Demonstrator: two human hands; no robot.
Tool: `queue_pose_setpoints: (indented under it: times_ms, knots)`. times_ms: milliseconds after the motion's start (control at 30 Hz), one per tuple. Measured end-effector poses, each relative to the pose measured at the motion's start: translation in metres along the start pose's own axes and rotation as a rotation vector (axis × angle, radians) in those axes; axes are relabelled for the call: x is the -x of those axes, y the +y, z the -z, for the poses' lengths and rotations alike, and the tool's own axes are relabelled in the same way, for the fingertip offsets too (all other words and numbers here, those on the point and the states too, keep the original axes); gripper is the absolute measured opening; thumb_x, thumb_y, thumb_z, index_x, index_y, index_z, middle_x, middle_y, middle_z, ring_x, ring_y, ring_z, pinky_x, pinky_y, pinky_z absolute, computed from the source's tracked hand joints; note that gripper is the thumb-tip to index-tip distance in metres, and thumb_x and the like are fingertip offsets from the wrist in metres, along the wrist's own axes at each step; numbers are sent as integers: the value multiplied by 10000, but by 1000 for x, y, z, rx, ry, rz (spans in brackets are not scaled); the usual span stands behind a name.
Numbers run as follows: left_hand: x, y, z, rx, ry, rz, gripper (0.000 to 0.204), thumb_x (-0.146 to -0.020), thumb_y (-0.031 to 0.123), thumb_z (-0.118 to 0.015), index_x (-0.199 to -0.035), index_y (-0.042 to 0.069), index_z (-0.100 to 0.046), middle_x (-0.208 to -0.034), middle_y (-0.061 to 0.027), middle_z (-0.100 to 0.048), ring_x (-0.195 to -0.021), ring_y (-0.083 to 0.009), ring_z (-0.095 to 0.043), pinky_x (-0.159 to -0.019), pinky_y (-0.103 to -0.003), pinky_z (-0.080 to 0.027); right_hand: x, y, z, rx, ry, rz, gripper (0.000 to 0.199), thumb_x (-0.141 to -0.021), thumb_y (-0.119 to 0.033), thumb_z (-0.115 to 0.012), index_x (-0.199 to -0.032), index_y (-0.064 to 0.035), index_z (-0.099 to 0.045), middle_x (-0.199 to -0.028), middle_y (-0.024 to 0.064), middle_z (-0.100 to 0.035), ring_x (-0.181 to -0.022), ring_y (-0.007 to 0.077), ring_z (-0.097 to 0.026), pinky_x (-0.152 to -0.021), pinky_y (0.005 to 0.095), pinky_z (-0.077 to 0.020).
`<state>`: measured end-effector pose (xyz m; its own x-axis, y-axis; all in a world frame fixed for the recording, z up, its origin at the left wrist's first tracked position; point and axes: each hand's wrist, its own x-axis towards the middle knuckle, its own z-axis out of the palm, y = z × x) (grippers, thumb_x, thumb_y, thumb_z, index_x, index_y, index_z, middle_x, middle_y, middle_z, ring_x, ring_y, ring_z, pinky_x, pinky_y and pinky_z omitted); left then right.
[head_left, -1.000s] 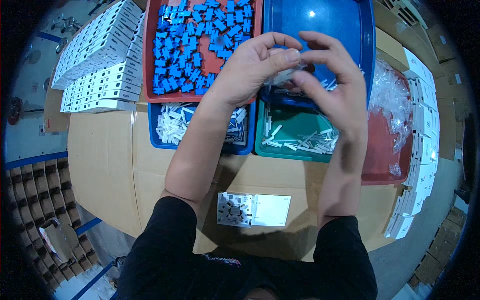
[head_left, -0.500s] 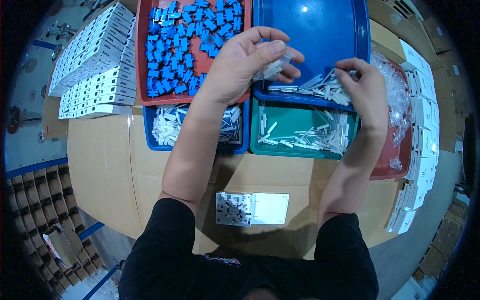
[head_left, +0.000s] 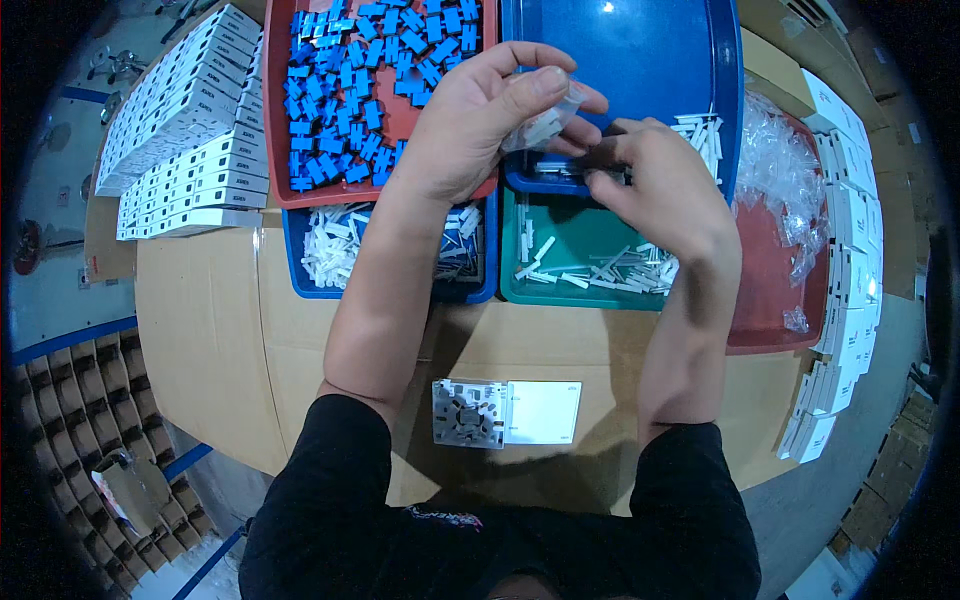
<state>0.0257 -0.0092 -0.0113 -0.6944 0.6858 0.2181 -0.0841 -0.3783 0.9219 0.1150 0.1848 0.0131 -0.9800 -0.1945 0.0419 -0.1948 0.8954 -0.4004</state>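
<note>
My left hand (head_left: pixel 480 125) is closed on a small clear plastic bag (head_left: pixel 545 128) with white pieces inside, held over the near left part of the upper blue tray (head_left: pixel 610 60). Close to the bag's right, my right hand (head_left: pixel 672 185) has its thumb and fingers curled toward each other above that tray's near edge. What lies between those fingers is hidden. White thin sticks (head_left: pixel 703 135) lie in the blue tray, partly behind the right hand. Below it, a green tray (head_left: pixel 570 225) holds more loose white sticks (head_left: pixel 620 272).
A red tray (head_left: pixel 277 150) of blue clips (head_left: pixel 345 110) stands at far left, above a smaller blue tray (head_left: pixel 296 268) of white pieces. Clear bags (head_left: pixel 775 165) fill a right-hand red tray (head_left: pixel 770 325). White boxes (head_left: pixel 190 130) are stacked at left. An open hinged white case (head_left: pixel 542 412) lies on cardboard.
My right hand has moved left from the blue tray's right side to beside the bag. My left hand has stayed nearly still with the bag.
</note>
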Motion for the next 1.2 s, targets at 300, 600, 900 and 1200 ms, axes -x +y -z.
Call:
queue_pose_setpoints:
  times_ms: [300,600,900,1200]
  knots:
    - [0,-2,1,25,-6,2,476,-990,398,-622,-1276,29,-528,-1161,-239,-678,-943,-295,-732,-765,-359,-626,1,-11,1,-43,-64,19,241,-764,-199,-771,-908,-6,-758,-924,191,-703,-893,374,-667,-854,458,-527]
    - [1,0,1,21,-6,4,458,-999,388,-610,-1277,34,-526,-1160,-229,-681,-950,-296,-730,-775,-356,-623,-2,-16,-10,-20,-25,6,330,-719,-191,-834,-970,3,-745,-1051,198,-687,-1022,377,-650,-899,451,-511]
    - [1,-1,1,24,-9,0,429,-1006,374,-602,-1270,44,-530,-1155,-226,-684,-954,-289,-730,-777,-355,-622,-2,-8,-10,-157,-29,4,313,-720,-136,-825,-978,15,-733,-1059,207,-688,-1009,389,-654,-907,449,-515]
    - [1,0,2,27,-3,8,456,-993,388,-621,-1274,41,-523,-1163,-233,-677,-959,-290,-729,-770,-352,-624,-3,-6,1,-243,-81,66,251,-724,-94,-802,-936,16,-725,-960,205,-702,-953,400,-670,-850,443,-522]
